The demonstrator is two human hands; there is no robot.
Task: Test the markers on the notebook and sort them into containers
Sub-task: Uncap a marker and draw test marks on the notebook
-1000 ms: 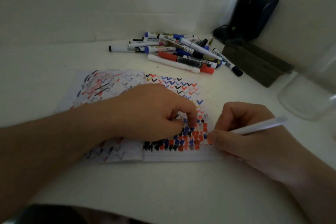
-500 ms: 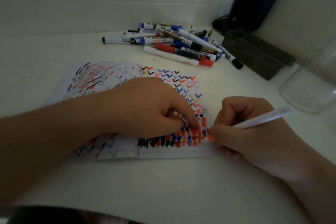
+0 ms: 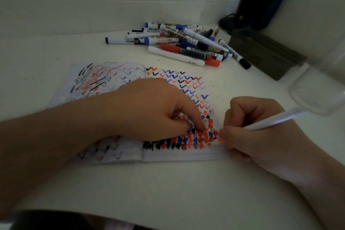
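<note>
- Testing is well under way: the notebook (image 3: 168, 82) lies open on the table (image 3: 168, 183), both pages crowded with red, blue and black ticks and blots.
- Right hand (image 3: 261, 136) grips a white marker (image 3: 276, 120), orange tip at the page's right edge.
- Left hand (image 3: 158, 110), fingers curled and holding nothing, presses the page down with a fingertip.
- Much is left, I judge: a pile (image 3: 179, 43) of markers waits beyond the notebook.
- Sorting looks unstarted; the clear container (image 3: 317, 97) at right seems to hold nothing.
- Legible print: "WHITEBOARD" on one barrel; other labels too small.
</note>
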